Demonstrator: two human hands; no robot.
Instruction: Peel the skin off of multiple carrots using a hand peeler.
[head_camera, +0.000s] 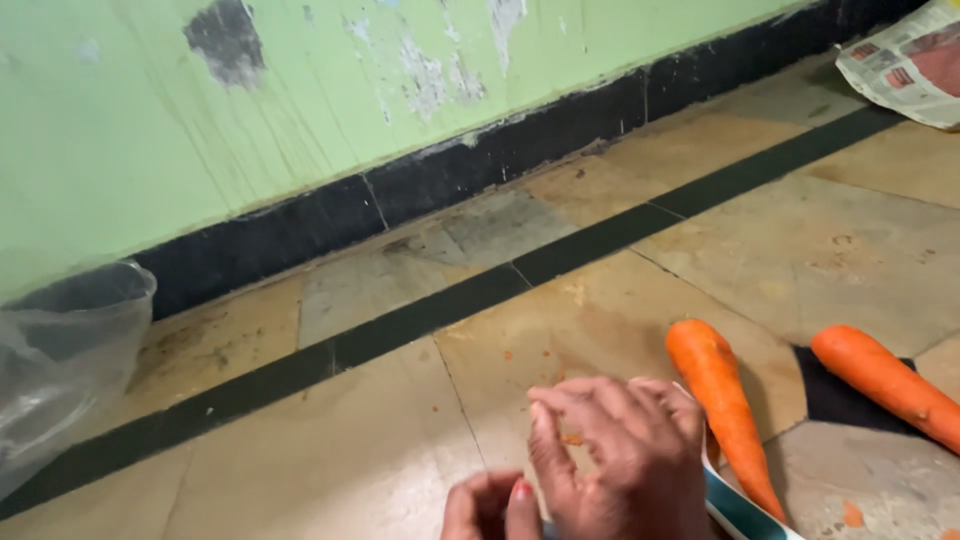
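Looking down at the floor tiles (380, 450): right hand (625, 455) has fingers curled around what might be a peeler with a teal handle (742, 510), hard to tell. Left hand (490, 505) loosely curled, holding nothing visible. Two carrots (722, 395) (885, 380) lie just beside, plastic bag (60, 350) far left

Two hands meet low over the tiled floor (380, 440). The right hand (625, 455) is curled, fingers bent, around a teal and white tool (745, 510) whose end pokes out beside it. The left hand (490, 508) is just below the right one, touching it. A carrot (725, 405) lies just right of the right hand; a second carrot (885, 385) lies farther right. A clear plastic bag (60, 360) sits well left, by the green wall (300, 90).
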